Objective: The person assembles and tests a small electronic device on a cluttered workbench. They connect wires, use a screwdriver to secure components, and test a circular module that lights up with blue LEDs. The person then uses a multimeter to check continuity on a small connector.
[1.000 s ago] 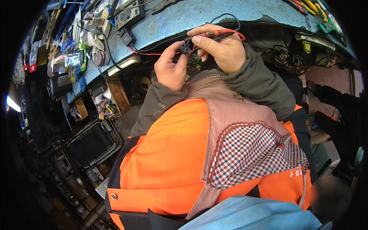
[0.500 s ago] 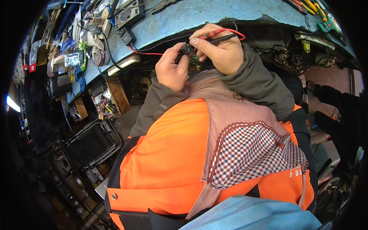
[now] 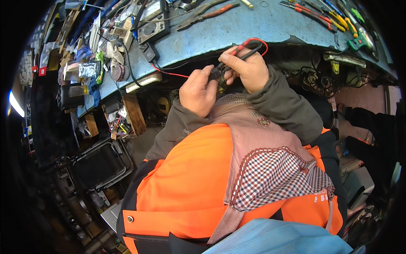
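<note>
My left hand (image 3: 197, 93) is closed, thumb against fingers, round a small black part (image 3: 216, 73) whose exact kind I cannot make out. Just to its right, my right hand (image 3: 250, 71) grips a red test probe (image 3: 240, 47) and a black test probe (image 3: 253, 51) together, pen-like. Their tips are hidden by the fingers and the black part, so contact is unclear. A red lead loops over the right hand, and another red wire (image 3: 171, 73) runs from the left hand toward the bench. Both hands are held in front of the bench's near edge, above my lap.
On the blue bench (image 3: 253, 26) lie a multimeter (image 3: 153, 28), a black box-shaped plug (image 3: 149, 52), red-handled pliers (image 3: 207, 16) and several tools at the right. Clutter fills the bench's left end. Tangled cables (image 3: 315, 80) hang beneath its right side. A black crate (image 3: 99, 165) stands lower left.
The black part has turned; its round face showed before, its side shows now. Both hands sit slightly lower and farther right in the picture. The view has shifted, showing more of the bench.
</note>
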A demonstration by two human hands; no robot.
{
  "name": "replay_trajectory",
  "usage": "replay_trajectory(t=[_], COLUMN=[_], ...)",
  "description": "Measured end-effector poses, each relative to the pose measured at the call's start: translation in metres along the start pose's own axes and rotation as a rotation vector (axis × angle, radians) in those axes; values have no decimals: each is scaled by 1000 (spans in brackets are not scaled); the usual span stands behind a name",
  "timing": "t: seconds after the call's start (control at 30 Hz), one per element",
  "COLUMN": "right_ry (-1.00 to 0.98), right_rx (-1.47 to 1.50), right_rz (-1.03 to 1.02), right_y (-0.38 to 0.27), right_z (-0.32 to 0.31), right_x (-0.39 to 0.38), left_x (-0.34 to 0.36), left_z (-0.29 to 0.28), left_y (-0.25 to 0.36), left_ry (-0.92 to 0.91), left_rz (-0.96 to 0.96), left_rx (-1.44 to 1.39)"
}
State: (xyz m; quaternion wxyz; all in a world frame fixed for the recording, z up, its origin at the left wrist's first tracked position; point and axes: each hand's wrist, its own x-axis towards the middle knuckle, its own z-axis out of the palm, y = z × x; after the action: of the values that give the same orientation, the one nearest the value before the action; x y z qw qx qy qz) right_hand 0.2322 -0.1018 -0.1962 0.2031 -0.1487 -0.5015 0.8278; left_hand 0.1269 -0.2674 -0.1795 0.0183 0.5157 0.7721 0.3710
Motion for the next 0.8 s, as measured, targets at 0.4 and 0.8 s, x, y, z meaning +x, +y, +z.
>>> replay_trajectory(t=[0.4, 0.8], right_ry=[-75, -53], right_rx=[-261, 38], right_rz=[-246, 63], right_y=[4, 1], right_z=[1, -12], right_x=[-5, 1], left_x=[2, 8], left_z=[-3, -6], left_y=[-5, -2], left_ry=[-67, -104], left_rz=[21, 72], left_rx=[-10, -21])
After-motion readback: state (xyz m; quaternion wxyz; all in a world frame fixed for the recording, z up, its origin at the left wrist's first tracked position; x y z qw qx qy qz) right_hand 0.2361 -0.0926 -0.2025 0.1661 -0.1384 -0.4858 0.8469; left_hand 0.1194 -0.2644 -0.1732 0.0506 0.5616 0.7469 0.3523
